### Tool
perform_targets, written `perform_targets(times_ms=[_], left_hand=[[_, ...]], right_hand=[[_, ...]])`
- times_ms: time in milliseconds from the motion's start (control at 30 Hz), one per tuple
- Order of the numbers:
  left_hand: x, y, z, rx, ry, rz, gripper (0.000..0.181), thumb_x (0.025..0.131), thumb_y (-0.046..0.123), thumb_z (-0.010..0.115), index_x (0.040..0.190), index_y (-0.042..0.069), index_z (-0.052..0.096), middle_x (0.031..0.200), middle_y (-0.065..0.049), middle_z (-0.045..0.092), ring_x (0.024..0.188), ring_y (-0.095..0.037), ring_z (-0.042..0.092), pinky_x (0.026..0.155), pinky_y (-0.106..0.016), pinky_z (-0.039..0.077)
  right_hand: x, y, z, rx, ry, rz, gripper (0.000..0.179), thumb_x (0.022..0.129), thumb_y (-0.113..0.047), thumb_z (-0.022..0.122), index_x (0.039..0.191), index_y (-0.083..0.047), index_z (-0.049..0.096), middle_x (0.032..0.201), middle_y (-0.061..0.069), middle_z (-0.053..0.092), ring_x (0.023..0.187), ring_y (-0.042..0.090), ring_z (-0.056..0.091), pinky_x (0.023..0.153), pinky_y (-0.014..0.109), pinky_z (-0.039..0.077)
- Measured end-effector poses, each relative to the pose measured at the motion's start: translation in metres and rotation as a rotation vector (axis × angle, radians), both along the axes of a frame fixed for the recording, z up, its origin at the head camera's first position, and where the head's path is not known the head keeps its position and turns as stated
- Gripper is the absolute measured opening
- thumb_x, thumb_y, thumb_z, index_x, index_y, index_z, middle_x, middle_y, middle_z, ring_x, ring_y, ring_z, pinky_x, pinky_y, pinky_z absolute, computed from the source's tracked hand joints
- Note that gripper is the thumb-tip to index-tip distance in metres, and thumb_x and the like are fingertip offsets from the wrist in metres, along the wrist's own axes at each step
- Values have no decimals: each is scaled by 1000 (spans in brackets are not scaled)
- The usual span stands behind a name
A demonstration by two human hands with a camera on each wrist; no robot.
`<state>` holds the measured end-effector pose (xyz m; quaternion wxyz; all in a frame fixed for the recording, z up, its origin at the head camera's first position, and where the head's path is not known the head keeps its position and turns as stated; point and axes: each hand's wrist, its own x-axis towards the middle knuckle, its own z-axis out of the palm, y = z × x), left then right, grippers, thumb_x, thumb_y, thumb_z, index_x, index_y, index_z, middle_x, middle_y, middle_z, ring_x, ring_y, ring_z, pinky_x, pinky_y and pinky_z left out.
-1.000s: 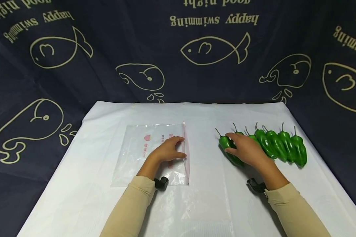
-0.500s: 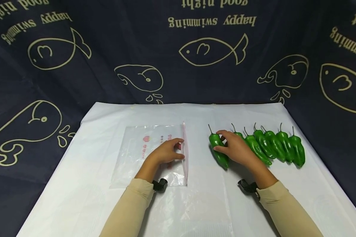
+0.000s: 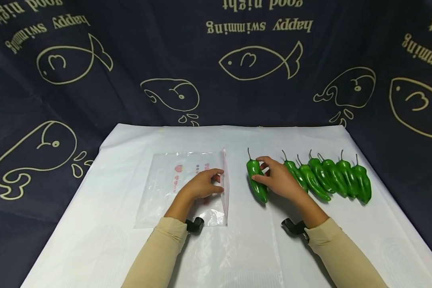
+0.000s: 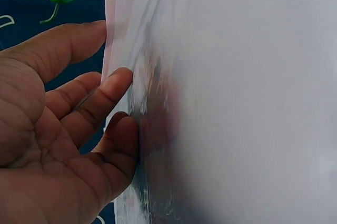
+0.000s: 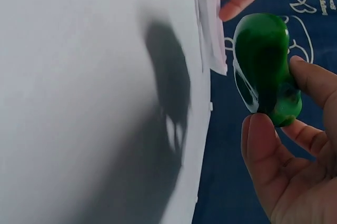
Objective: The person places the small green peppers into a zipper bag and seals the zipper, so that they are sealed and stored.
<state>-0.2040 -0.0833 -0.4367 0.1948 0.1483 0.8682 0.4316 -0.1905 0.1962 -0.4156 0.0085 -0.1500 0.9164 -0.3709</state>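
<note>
A glossy green chili pepper [image 3: 256,182] with a thin stem is pinched between the thumb and fingers of my right hand [image 3: 282,180]. The right wrist view shows this pepper [image 5: 263,66] held clear of the white tabletop, its shadow falling on the surface. My left hand [image 3: 201,184] rests on a clear plastic bag [image 3: 158,188] with red printed pictures and a pink strip along its right edge. Thumb and fingers are spread apart at that edge. In the left wrist view the fingertips [image 4: 121,79] touch the bag's film beside the pink strip [image 4: 117,19].
Several more green chili peppers [image 3: 333,178] lie in a slanted row on the right of the white-covered table [image 3: 252,248]. Behind the table hangs a dark blue curtain [image 3: 209,100] with fish and whale drawings.
My right hand has carried the leftmost pepper left, away from the row and nearer the bag's pink edge. The left hand has stayed in place on the bag.
</note>
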Motion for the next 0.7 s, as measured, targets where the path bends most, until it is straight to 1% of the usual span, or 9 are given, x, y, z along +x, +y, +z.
perform_targets(times_ms=[67,200,267,400,433,500,600,700], left_hand=[[0,0,0,1,1,7,60,84,10,75,140,9,54,110,-4,59,49,-16,50,44,-33,50],[0,1,-2,3,18,21,58,83,9,74,138,8,56,108,-4,60,51,-15,50,42,-31,48],[0,2,-2,0,48,23,55,82,7,73,135,7,58,107,-5,60,61,-14,52,47,-29,49],[0,4,-4,-23,102,29,51,80,5,70,131,7,62,105,-4,61,84,-15,55,68,-28,51],[0,4,-4,-29,110,34,51,80,5,70,130,7,62,105,-3,61,90,-16,54,74,-28,50],[0,4,-3,-33,108,44,51,80,5,69,130,8,62,106,-3,61,94,-18,54,80,-29,48],[1,4,-2,-19,99,62,49,81,5,69,130,8,63,106,-3,62,95,-19,55,78,-30,49],[2,4,-2,2,89,82,47,83,9,71,129,8,64,106,-3,62,94,-18,57,67,-30,53]], right_hand=[[0,-2,1,-11,-15,4,62,88,-30,75,141,-8,51,115,15,63,90,25,64,66,35,52],[-1,-7,2,-29,-46,11,61,89,-28,74,141,-10,50,117,15,62,93,26,64,67,35,52],[-1,-9,2,-43,-56,14,60,89,-26,74,141,-9,50,117,16,63,93,26,64,68,35,52],[-1,-14,0,-73,-80,18,59,89,-24,74,141,-9,50,118,17,62,93,26,64,67,34,52],[-1,-15,0,-80,-86,17,59,89,-24,74,141,-9,50,118,17,62,93,25,64,66,34,52],[-1,-18,0,-96,-94,21,60,89,-23,73,141,-8,49,118,17,62,92,25,64,65,33,53],[-2,-22,0,-125,-107,21,60,89,-23,74,141,-8,49,117,17,61,89,24,64,63,33,54],[-2,-25,0,-152,-111,20,59,88,-22,75,140,-9,50,116,16,60,86,23,63,61,33,54]])
